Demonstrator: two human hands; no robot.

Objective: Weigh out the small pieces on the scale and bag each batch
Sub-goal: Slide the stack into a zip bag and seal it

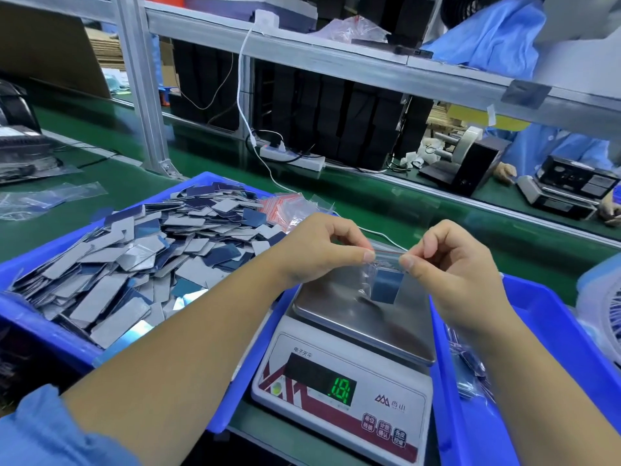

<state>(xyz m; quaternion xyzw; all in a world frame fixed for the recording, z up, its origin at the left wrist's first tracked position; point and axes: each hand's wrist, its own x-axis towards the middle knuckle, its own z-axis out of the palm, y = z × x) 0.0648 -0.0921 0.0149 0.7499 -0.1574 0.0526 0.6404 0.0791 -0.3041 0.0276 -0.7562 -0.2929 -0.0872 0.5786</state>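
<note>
- Above the steel pan of one scale (353, 338), two hands hold one small clear bag (383, 280) with a red zip line.
- Left hand (319, 250) pinches the bag's top edge at one end; right hand (450, 264) pinches the other end.
- Inside the bag: blue pieces, count unclear.
- Two blue trays: the left tray (43, 331) heaped with loose pieces (134, 253), the right tray (544, 317) holding filled bags.

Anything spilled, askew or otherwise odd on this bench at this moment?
Nothing is damaged. Both hands, left hand and right hand, pinch the red-striped clear zip bag above the steel-topped white scale. Grey and blue flat pieces heap above the left blue plastic tray's rim.
</note>
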